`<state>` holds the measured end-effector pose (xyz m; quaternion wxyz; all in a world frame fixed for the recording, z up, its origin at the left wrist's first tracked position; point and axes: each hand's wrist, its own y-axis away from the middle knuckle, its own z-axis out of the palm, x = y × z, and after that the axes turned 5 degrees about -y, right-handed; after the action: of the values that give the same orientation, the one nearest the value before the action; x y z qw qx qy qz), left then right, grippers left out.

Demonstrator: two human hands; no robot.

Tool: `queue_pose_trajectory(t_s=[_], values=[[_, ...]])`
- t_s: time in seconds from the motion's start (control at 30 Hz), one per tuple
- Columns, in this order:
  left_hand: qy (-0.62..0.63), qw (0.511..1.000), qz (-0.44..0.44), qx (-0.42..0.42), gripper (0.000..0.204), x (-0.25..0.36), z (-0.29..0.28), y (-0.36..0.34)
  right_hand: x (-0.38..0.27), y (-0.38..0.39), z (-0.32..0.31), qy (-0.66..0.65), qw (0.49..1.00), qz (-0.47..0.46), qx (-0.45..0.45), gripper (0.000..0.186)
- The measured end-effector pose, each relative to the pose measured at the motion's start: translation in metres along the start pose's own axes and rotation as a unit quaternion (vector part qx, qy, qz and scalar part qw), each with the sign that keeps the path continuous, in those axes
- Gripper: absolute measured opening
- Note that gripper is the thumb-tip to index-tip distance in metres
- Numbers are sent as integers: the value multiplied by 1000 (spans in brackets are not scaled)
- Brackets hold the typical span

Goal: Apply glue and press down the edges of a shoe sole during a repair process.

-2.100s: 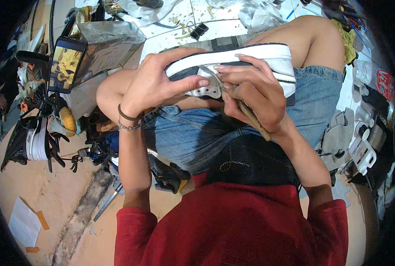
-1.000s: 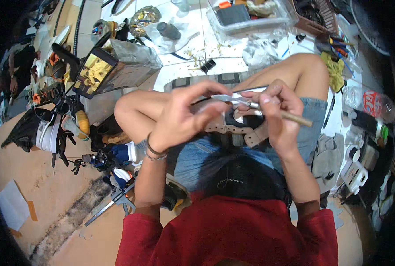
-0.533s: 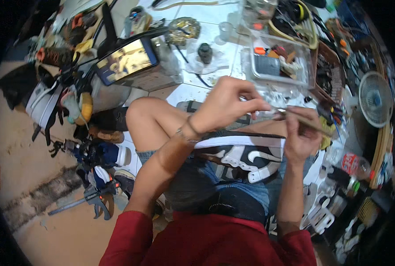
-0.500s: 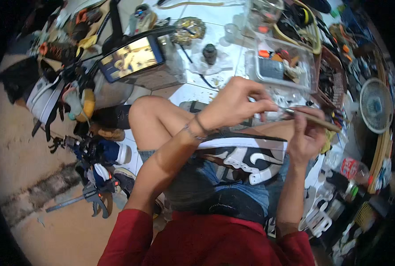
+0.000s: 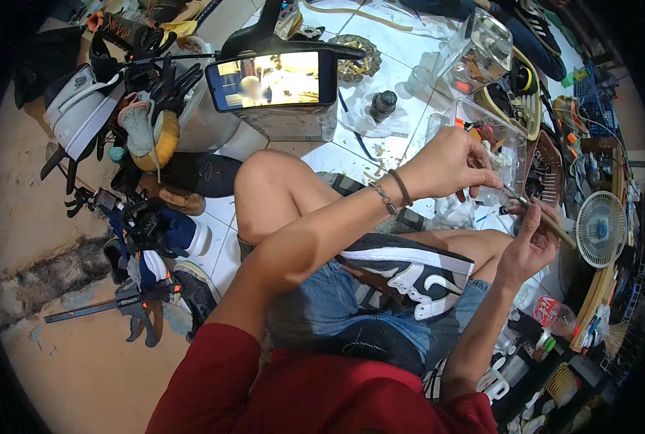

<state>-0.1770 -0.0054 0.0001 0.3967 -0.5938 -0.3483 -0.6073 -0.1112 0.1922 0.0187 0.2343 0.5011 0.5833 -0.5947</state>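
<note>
In my right hand (image 5: pixel 532 249) is a slim awl-like tool (image 5: pixel 562 231) with a wooden handle, held between thumb and fingers. Its thin metal end points up and left toward my left hand (image 5: pixel 456 163). The fingertips of that hand are pinched together right by the metal tip; whatever they hold is too small to make out. A small dark piece shows beside the right fingers. Below both hands, a black and white sneaker (image 5: pixel 402 271) lies on its side across my lap, touched by neither hand.
Ahead, a phone (image 5: pixel 273 81) leans on a box, with a small dark jar (image 5: pixel 383 105) beside it. A clear plastic bin (image 5: pixel 514 148) and brown basket (image 5: pixel 546 173) stand far right, near a fan (image 5: pixel 601 228). Shoes and a bar clamp (image 5: pixel 130 307) lie left.
The whole view has shifted, so the phone and both hands appear farther right. My hands keep the same hold, still meeting at the tool's metal end. The sneaker stays on my lap.
</note>
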Motion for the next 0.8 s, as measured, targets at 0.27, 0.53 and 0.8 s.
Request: queue_pose_trajectory(t_s=[0.27, 0.53, 0.8], values=[[66, 996, -42, 35, 33, -52, -43, 3, 31, -52, -10, -78, 987, 85, 109, 12], [-77, 992, 80, -63, 24, -87, -19, 0, 148, -128, 143, 186, 964, -114, -150, 26], [-102, 987, -40, -117, 29, -73, -37, -6, 202, -134, 200, 232, 935, -86, -255, 27]])
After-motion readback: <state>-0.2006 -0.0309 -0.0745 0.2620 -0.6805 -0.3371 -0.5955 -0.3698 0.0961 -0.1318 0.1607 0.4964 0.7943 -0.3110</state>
